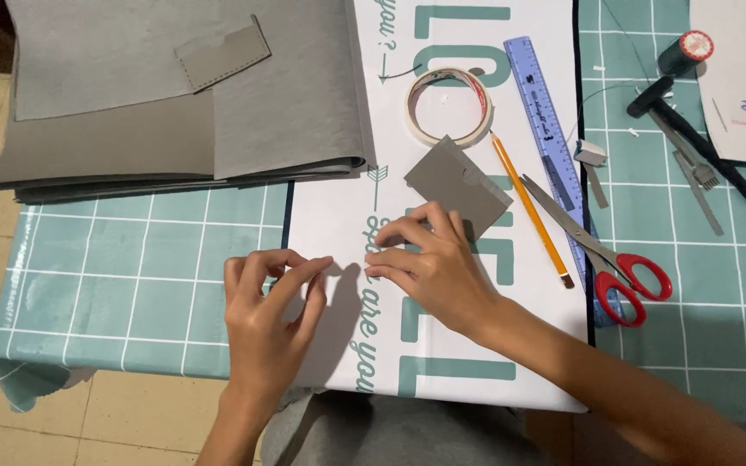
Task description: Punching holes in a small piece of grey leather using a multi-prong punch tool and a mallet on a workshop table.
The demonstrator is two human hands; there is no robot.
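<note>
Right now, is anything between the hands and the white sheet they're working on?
Nothing visible. The left hand and right hand already rest their fingertips on the white sheet. The grey card piece lies just beyond the right hand, apparently touching its fingers.

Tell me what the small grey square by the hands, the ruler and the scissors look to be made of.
Small grey square: matte and opaque, lying flat with clean-cut edges, probably faux leather or thick card; it matches the grey sheets stacked at top left.
Ruler: translucent blue with printed markings, likely plastic.
Scissors: dull grey blades that look like metal, with glossy red handles, probably plastic.
</note>
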